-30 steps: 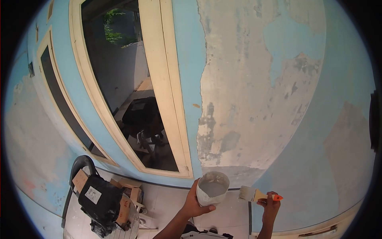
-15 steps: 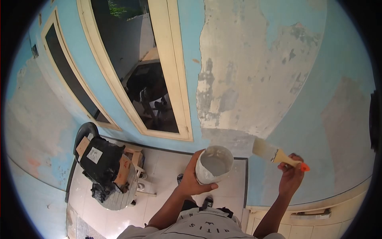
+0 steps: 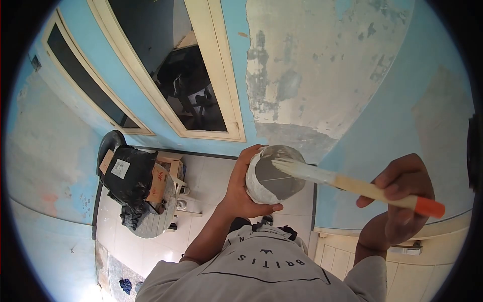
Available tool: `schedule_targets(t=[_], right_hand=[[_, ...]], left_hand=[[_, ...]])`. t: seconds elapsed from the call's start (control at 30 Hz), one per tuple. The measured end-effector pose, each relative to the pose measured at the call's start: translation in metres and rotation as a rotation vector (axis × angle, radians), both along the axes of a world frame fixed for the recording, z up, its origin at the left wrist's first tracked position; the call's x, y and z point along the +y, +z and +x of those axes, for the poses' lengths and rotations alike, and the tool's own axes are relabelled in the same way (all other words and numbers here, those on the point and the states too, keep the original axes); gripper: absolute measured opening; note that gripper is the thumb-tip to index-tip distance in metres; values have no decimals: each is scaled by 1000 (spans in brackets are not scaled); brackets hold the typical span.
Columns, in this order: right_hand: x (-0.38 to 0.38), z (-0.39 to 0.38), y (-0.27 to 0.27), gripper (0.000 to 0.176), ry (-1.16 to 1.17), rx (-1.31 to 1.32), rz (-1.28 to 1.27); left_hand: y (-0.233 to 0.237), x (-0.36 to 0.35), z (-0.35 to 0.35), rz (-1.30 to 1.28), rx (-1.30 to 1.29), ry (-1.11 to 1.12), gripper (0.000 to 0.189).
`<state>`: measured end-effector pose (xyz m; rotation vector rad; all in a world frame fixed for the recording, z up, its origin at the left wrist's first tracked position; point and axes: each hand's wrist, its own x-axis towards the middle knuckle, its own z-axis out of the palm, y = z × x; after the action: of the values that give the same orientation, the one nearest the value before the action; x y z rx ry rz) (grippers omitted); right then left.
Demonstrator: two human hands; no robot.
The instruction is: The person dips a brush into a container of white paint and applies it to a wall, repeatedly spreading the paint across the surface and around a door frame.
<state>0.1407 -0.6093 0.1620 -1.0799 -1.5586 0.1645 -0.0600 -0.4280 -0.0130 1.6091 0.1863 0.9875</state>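
My left hand is wrapped round a whitish round container and holds it near the middle of the view. Grey liquid shows inside it. My right hand grips the pale wooden handle of a paint brush with an orange end. The bristles of the brush point left, over the mouth of the container; whether they touch the liquid I cannot tell. Beyond the container stands a wall with a scraped, patchy grey area bordered by light blue paint.
A round stool at the left carries a black plastic bag and cardboard. Behind it is a dark chair back. Cream-framed windows line the wall. Dark cloth lies on the floor, lower left.
My right hand has brought the brush from the wall's lower edge to over the container, closer to the camera. The container sits slightly higher and further right. The view has tilted downward.
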Motion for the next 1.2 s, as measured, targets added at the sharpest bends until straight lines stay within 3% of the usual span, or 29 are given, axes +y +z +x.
schedule_targets(t=[0.03, 0.07, 0.13, 0.17, 0.23, 0.3, 0.37, 0.4, 0.47, 0.63, 0.7, 0.8, 0.93, 1.2], right_hand=[[4, -7, -4, 22, -21, 35, 45], [8, -12, -1, 22, -26, 35, 44], [18, -18, 9, 38, -79, -241, 7], [19, -19, 12, 30, -80, -275, -32], [28, -19, 21, 27, -70, -294, -44], [39, -13, 22, 24, -64, -310, -61], [51, -5, 15, 22, 41, -37, -41], [55, -2, 17, 22, 34, -35, -45], [61, 1, 22, 23, 45, 291, -363], [76, 19, 7, 26, 73, 393, -394], [79, 29, 4, 27, 145, 500, -508], [84, 52, -5, 29, 182, 653, -486], [80, 60, 1, 31, 116, 643, -372], [60, 30, 3, 26, 38, 288, -248]], left_hand=[[1, 0, 1, -19, 0, -11, 113], [2, 1, 3, -21, 0, -15, 113], [3, 4, 5, 29, 64, -5, 113], [3, 5, 7, 26, 66, -8, 113], [2, 7, 13, 160, 32, 24, 113], [2, 6, 17, 128, 32, 0, 113], [6, 6, 21, 96, 33, -25, 113], [10, 8, 23, 150, 23, -15, 113], [11, 10, 26, 205, 13, -7, 113], [14, 15, 29, 169, 59, -41, 114], [12, 16, 31, 187, 47, -42, 114], [13, 17, 34, 204, 31, -53, 113], [11, 21, 39, 249, 9, -44, 112], [10, 19, 45, 170, 35, -57, 112]])
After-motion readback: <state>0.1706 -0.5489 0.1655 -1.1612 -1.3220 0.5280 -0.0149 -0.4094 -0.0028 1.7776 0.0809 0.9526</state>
